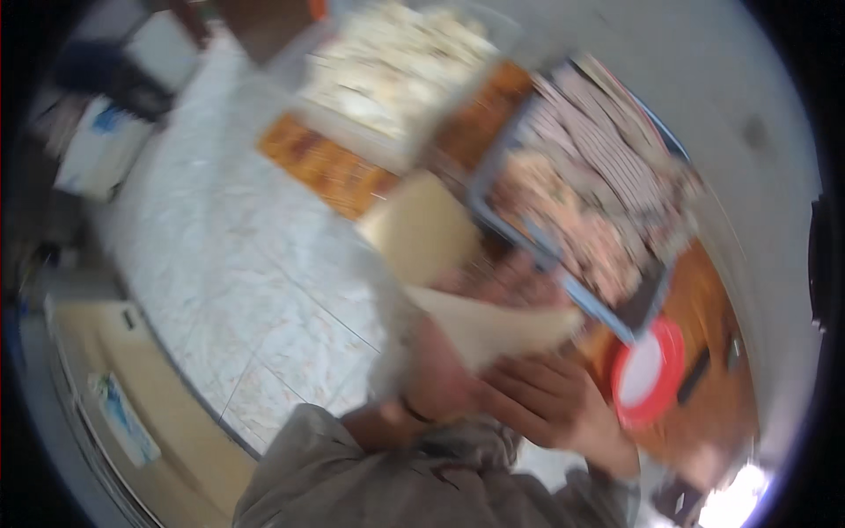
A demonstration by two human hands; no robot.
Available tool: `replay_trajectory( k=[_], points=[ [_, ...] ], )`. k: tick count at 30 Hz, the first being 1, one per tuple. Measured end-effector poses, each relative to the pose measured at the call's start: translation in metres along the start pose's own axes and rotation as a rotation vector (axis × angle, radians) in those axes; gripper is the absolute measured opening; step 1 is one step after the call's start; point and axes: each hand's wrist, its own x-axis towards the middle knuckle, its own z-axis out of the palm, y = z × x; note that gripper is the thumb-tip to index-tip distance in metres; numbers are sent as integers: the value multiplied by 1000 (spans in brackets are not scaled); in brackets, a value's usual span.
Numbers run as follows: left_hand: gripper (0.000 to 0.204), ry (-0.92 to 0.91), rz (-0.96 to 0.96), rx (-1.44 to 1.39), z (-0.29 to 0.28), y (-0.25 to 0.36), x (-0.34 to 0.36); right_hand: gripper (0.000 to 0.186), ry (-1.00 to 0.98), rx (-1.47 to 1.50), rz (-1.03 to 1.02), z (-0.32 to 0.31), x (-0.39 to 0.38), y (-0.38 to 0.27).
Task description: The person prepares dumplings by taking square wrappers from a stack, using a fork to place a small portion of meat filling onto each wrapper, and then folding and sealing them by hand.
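Both hands are low in the middle of the blurred view, holding a pale cream, sheet-like piece (pixel 493 330). My left hand (pixel 436 370) grips its left part, and my right hand (pixel 550 400) has curled fingers at its lower edge, overlapping the left. Beyond them lie a beige block or board (pixel 418 229) and a blue tray (pixel 478 205) heaped with striped cloth (pixel 598 150) and peach-pink material (pixel 563 211). Behind, a clear tub (pixel 356 141) holds many cream pieces (pixel 396 62).
A red round dish (pixel 673 365) and a dark, narrow object (pixel 693 377) lie on the wooden table (pixel 722 414) at right, beside a grey wall (pixel 757 220). Pale floor tiles (pixel 255 282) are at left, with a beige appliance or cabinet (pixel 150 370) and boxes (pixel 106 150) along that side.
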Motion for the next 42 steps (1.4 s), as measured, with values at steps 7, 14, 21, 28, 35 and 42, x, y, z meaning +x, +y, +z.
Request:
replay_trajectory(
  k=[7,14,21,28,35,42],
  points=[
    [59,121,-12,422,-46,-7,10,28,766,480,840,27,-29,29],
    [68,156,368,1037,-56,-2,8,26,924,557,748,-17,-32,23],
    [56,-23,347,1824,-22,-4,11,57,411,367,846,-17,-29,27],
    [32,-140,511,1079,-21,6,2,91,826,785,813,24,-65,40],
    [27,258,377,684,-31,10,8,52,480,578,752,25,-48,38],
    [23,432,447,1196,-12,-8,14,42,310,458,603,21,-38,34]
  ],
)
